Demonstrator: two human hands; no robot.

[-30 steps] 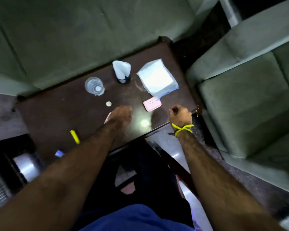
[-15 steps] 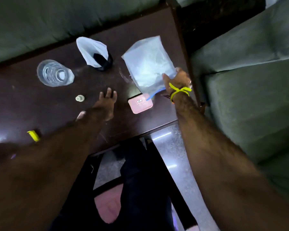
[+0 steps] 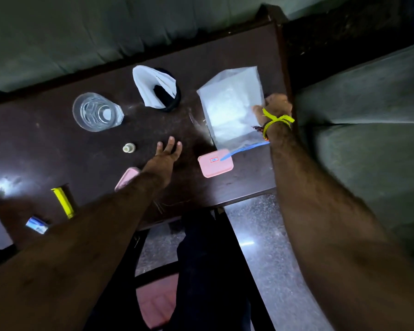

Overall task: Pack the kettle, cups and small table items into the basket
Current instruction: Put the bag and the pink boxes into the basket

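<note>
Table [image 3: 237, 187] near edge carries pink case [image 3: 215, 163], left hand [image 3: 164, 158] flat beside it with fingers straight and spread, holding nothing; farther, at right edge, right hand [image 3: 274, 108] grips white bag [image 3: 232, 108], nearer hand for it; no basket in view.

I see a dark worktop [image 3: 234, 56]: a glass [image 3: 96, 112] far left, a napkin holder [image 3: 158, 88], a clear bag [image 3: 232, 108] right, a pink case [image 3: 215, 162] near it, a yellow lighter [image 3: 63, 201] near left.
</note>
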